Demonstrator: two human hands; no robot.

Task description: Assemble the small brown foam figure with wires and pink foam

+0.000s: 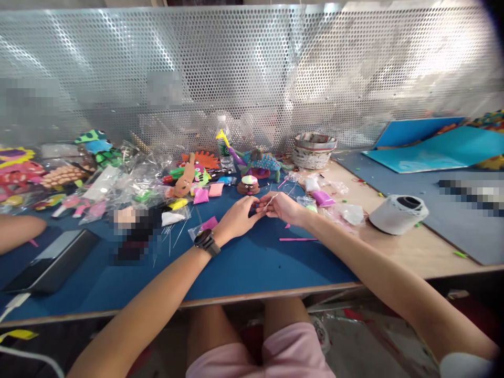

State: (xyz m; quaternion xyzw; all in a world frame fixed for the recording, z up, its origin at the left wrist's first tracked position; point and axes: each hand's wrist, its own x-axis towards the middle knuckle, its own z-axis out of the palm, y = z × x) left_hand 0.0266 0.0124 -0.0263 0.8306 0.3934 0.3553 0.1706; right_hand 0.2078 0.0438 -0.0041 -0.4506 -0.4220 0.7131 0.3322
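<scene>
My left hand (pixel 239 216), with a dark watch on its wrist, meets my right hand (pixel 284 208) just above the blue table mat. Between them is a thin twisted wire (pixel 271 200), silvery and slanting. Fingers of both hands are pinched on it, though the left fingertips are partly hidden. Right behind the hands sits a small brown clay figure (pixel 248 185) with eyes and a pale green and pink top. A pink clay tool (pixel 298 240) lies on the mat in front of my right hand. Loose thin wires (pixel 173 231) lie to the left.
Clay packets (pixel 201 196) and clay animals (pixel 260 161) crowd the back, before a perforated metal screen (pixel 236 63). A basket (pixel 314 151) and a white cone-shaped roll (pixel 398 214) stand right. A black device (pixel 53 261) and another person's arm (pixel 19 233) are left.
</scene>
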